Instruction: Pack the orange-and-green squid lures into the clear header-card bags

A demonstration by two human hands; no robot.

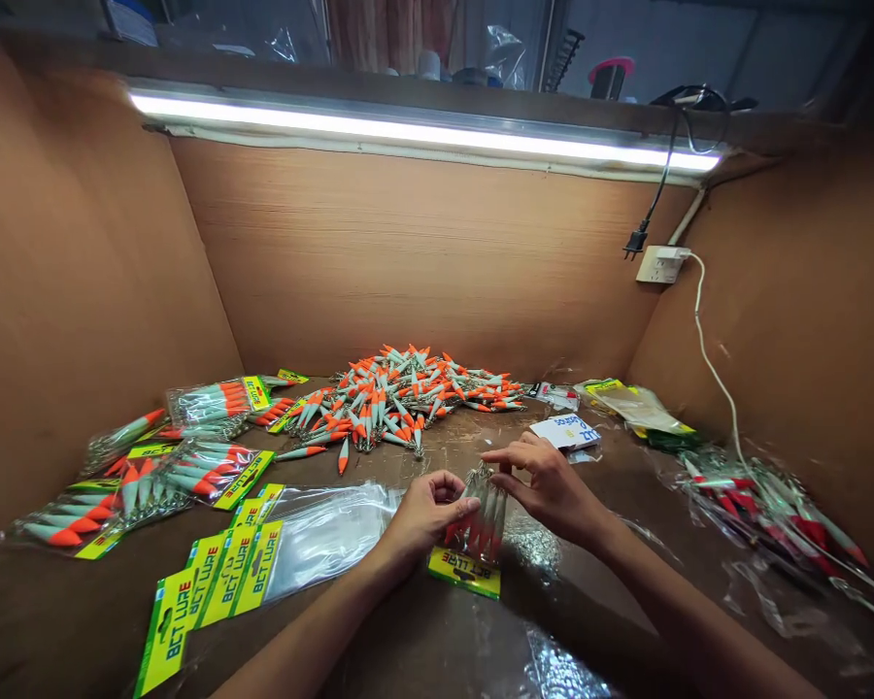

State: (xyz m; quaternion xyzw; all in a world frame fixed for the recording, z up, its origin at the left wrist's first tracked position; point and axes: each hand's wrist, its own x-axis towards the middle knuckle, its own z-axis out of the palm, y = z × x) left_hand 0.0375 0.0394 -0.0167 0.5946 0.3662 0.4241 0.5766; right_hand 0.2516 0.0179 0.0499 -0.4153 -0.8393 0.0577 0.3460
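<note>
A clear bag of fishing lures [487, 519] with a yellow "BCT LURE" header is in front of me, header end toward me. Several white and orange-red lures lie side by side in it, their metal hooks at the far end. My left hand [431, 510] grips the bag's left side between thumb and fingers. At the hook end, my right hand [543, 476] closes its thumb and index finger on the bag's edge; the exact contact is partly hidden. Beyond both hands lies a heap of loose orange and white lures [400, 398].
Flat unfilled header bags [335, 539] lie fanned at the left. Filled lure bags [215, 471] are piled behind them. More packaged lures [772, 505] lie at right, beside a white cable [714, 349]. A white card [564, 432] rests behind my right hand. A plug [635, 241] dangles above.
</note>
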